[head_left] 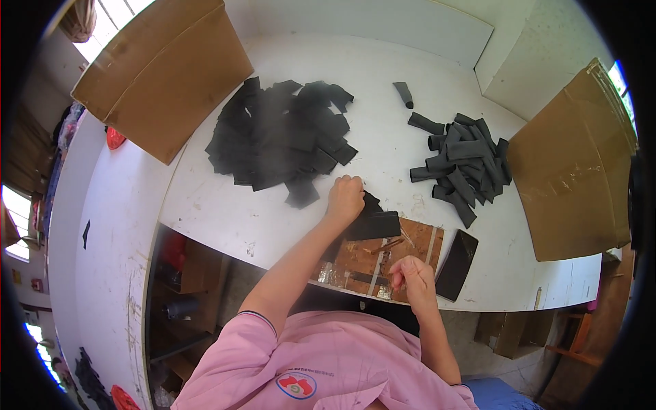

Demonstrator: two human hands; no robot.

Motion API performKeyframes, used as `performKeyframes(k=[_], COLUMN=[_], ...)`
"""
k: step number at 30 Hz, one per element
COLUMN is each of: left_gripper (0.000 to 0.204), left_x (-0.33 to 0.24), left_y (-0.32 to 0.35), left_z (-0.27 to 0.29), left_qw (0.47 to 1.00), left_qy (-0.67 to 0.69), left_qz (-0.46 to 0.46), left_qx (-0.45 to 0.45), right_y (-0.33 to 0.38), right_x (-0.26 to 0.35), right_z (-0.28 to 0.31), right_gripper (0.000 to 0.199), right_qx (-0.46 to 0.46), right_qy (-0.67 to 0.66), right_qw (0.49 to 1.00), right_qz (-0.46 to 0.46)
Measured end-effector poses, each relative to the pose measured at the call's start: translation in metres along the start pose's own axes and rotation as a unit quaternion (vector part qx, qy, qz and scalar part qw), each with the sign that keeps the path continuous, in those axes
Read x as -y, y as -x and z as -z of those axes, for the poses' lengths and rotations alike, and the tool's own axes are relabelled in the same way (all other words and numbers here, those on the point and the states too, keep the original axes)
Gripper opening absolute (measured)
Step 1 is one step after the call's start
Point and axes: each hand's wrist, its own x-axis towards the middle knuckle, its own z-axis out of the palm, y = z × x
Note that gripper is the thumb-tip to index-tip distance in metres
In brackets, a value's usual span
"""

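Observation:
My left hand (347, 199) is curled closed over black fabric pieces (374, 225) at the far edge of a brown board (357, 258). Its fingertips are partly hidden beneath the knuckles. Over the right part of that board, my right hand (414, 276) has its fingers bent together; whatever they hold, if anything, is too small to make out. A thin scissor-like tool (387, 246) lies on the board between the two hands. Beyond my left hand spreads a heap of flat black fabric pieces (280, 137). Rolled black fabric tubes (468, 158) are piled at the right.
A dark phone (457, 265) lies right of the board. Tall cardboard boxes stand at the left (167, 75) and right (574, 164) of the white table (383, 61). One black tube (403, 94) lies apart near the back. Open shelving (184, 294) sits below the table's left edge.

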Motion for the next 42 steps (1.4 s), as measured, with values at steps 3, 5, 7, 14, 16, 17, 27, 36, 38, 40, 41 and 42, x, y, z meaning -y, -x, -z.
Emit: performKeyframes(k=[3,5,7,14,16,17,27,36,38,40,41,42], left_gripper=[0.015,0.014,0.013,0.012,0.009,0.010,0.008,0.010,0.013,0.018,0.018,0.022], left_x=[0.004,0.002,-0.012,0.001,-0.015,-0.023,-0.074,-0.030,-0.010,-0.001,-0.001,-0.002], left_y=[-0.002,-0.001,0.005,0.003,0.011,0.020,0.140,0.152,0.160,0.172,0.176,0.177], left_z=[-0.003,-0.005,0.004,0.014,0.043,0.059,0.114,0.040,0.028,0.034,0.035,0.038], left_qw=[0.999,0.998,0.998,0.960,0.925,0.901,0.598,0.846,0.887,0.958,0.959,0.981], left_qy=[-0.007,-0.013,-0.043,0.121,0.233,0.318,0.786,0.523,0.445,0.248,0.246,0.153], left_qz=[-0.015,-0.020,0.019,-0.085,-0.028,0.022,0.157,0.083,0.067,0.024,0.029,-0.034], left_qx=[-0.028,-0.053,-0.030,-0.238,-0.299,-0.295,-0.009,-0.065,-0.103,-0.138,-0.135,-0.117], right_y=[0.003,0.004,0.005,0.014,0.019,0.021,0.017,-0.004,-0.005,-0.003,-0.002,-0.001], right_x=[-0.009,-0.012,-0.013,-0.008,-0.003,0.003,0.058,0.003,-0.008,-0.009,-0.009,-0.012], right_z=[-0.009,-0.013,-0.015,-0.029,-0.033,-0.034,-0.045,-0.025,-0.015,-0.009,-0.007,-0.004], right_gripper=[0.039,0.039,0.040,0.030,0.025,0.021,0.030,0.013,0.014,0.015,0.015,0.017], right_qx=[-0.015,-0.006,-0.002,-0.012,-0.034,-0.051,-0.151,-0.075,-0.079,-0.088,-0.097,-0.097], right_qy=[-0.012,-0.005,0.002,0.163,0.230,0.253,0.193,0.016,-0.015,0.016,0.048,0.059], right_qw=[1.000,1.000,1.000,0.981,0.962,0.945,0.908,0.993,0.993,0.993,0.992,0.991], right_qz=[0.021,0.024,0.023,0.102,0.147,0.202,0.338,0.089,0.084,0.072,0.067,0.064])
